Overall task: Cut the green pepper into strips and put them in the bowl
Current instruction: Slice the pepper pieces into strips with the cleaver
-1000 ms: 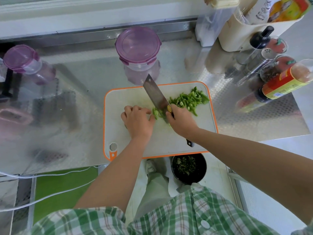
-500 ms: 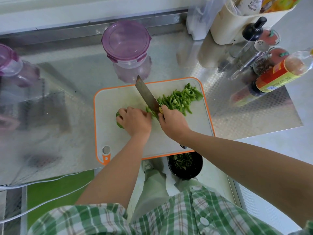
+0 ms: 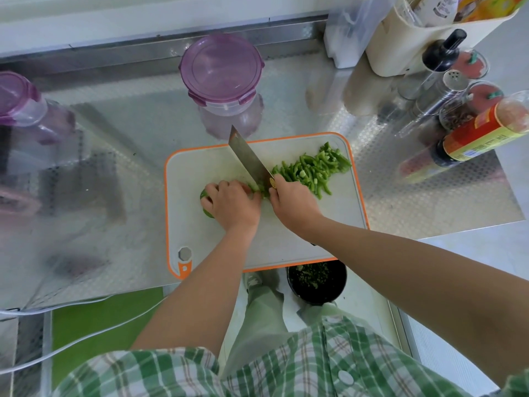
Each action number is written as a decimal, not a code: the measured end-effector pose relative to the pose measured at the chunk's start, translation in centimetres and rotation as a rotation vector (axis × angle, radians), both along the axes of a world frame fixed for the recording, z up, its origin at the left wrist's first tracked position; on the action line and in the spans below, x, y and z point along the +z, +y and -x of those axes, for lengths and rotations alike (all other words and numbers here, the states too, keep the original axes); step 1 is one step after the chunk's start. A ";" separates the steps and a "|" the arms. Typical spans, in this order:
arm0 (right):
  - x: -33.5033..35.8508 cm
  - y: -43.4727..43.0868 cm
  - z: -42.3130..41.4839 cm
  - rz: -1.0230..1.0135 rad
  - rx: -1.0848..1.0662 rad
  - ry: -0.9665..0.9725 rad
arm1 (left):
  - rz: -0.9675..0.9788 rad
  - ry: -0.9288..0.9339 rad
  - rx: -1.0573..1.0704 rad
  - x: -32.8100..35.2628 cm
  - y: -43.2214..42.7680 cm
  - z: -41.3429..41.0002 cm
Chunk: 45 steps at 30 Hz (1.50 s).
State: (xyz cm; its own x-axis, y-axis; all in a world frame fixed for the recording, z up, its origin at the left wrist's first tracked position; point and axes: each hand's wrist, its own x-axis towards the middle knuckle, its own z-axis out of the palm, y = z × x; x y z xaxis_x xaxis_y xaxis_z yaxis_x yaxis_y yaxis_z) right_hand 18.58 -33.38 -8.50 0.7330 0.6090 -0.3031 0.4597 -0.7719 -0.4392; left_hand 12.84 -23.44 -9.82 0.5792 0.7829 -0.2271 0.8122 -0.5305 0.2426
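Your left hand (image 3: 233, 203), fingers curled, holds the green pepper (image 3: 206, 204) down on the cutting board (image 3: 286, 242). Your right hand (image 3: 293, 203) grips the cleaver (image 3: 248, 159) handle, blade beside the left fingers.

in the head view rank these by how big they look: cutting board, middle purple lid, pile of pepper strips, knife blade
1. cutting board
2. purple lid and pile of pepper strips: similar spread. The lid sits higher, nearer the camera, so I won't rank them apart.
3. knife blade, the narrowest
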 end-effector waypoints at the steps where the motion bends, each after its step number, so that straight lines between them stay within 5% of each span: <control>1: 0.0 -0.2 -0.1 -0.022 -0.014 -0.004 | 0.010 -0.032 0.012 0.0 0.0 0.0; 21: 0.4 -0.3 0.0 0.037 0.118 -0.051 | 0.049 -0.071 0.059 -0.4 0.6 -0.3; 33: -0.6 0.0 -1.2 -0.090 -0.142 0.050 | 0.064 -0.073 0.045 -0.4 1.1 -0.3; 40: 0.6 0.1 0.1 -0.119 0.016 0.100 | -0.104 -0.189 0.091 0.7 2.5 1.3; 45: -0.2 -0.5 1.0 -0.064 0.022 0.101 | 0.058 -0.109 0.218 0.8 3.3 3.2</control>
State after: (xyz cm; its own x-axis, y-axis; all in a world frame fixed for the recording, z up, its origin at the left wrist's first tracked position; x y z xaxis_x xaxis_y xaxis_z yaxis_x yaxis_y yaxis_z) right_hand 17.58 -33.84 -8.72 0.6871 0.6447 -0.3351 0.4266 -0.7313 -0.5323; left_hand 9.64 -20.10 -9.01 0.4219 0.8795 -0.2204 0.8732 -0.3287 0.3600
